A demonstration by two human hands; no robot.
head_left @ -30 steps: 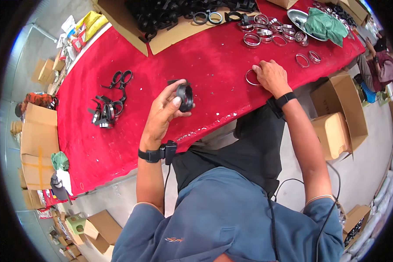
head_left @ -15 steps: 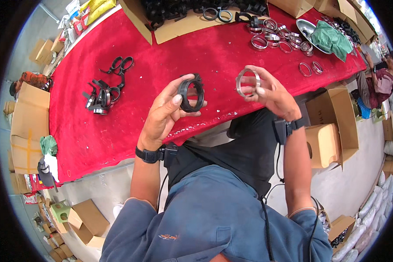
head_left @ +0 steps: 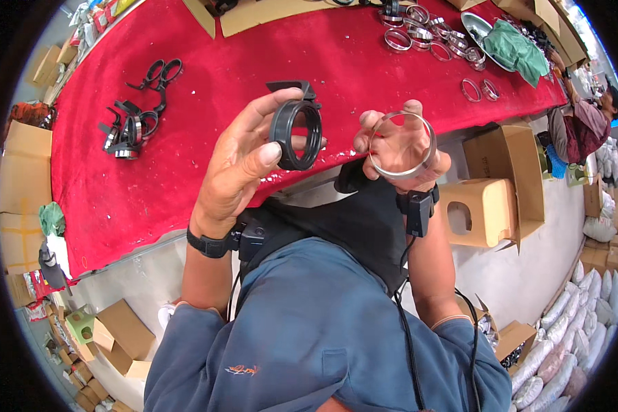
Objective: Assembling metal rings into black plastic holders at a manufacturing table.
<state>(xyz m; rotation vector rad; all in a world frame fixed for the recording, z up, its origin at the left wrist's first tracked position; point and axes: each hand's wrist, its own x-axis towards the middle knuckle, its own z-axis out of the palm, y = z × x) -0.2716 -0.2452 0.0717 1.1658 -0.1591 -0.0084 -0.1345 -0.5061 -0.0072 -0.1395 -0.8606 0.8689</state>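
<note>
My left hand (head_left: 228, 161) holds a black ring-shaped clamp (head_left: 298, 163) upright between thumb and fingers. A flat black tab sticks out at its top, and its round opening faces me. Beside it, my right hand (head_left: 398, 152) has its palm up and its fingers curled at a thin, shiny metal ring (head_left: 428, 156). Through the ring, the palm shows. The two rings are apart, both above the near edge of the red-covered table (head_left: 220, 82). Further left on the cloth lies a cluster of black clamps (head_left: 129, 130), some with metal bands.
Several loose metal rings (head_left: 419, 31) lie at the far right, near a metal dish (head_left: 475, 26) with a green cloth (head_left: 516, 51). An open cardboard box (head_left: 525, 172) stands right of the table. Another person (head_left: 584, 127) sits at the far right.
My right hand has turned palm up and come closer to the left, with the metal ring tilting to face up. The view has shifted, and the black clamp's tab shows more clearly.
</note>
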